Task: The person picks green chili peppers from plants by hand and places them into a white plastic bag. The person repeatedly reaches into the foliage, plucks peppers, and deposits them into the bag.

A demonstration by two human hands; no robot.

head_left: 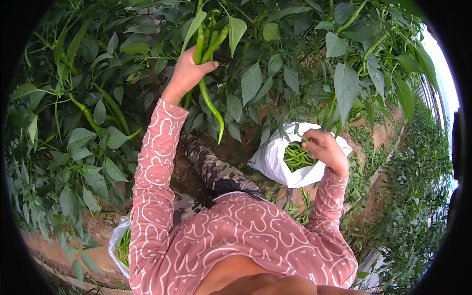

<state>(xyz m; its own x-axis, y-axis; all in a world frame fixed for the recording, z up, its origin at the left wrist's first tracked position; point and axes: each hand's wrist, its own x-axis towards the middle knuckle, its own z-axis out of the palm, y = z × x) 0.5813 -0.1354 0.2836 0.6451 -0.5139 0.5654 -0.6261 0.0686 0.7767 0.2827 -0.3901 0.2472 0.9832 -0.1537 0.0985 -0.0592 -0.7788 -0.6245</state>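
clasping long green peppers (pixel 216 43) in the left hand (pixel 189 76), left of the white sack (pixel 272 161); holding the right hand (pixel 329 151) over the sack's opening, cannot tell whether clamped on anything.

Left arm (pixel 156 162) stretched long, running from lower left up to upper middle of frame; left wrist (pixel 173 94) bare. Left hand (pixel 191 73) closed in grip, back of hand mostly toward camera, thumb (pixel 210 67) pointing right, most fingers hidden. Right arm (pixel 327 201) bent, forearm foreshortened, right of centre. Right hand (pixel 328 151) turned leftward, fingers curled, fingertips drawn close together.
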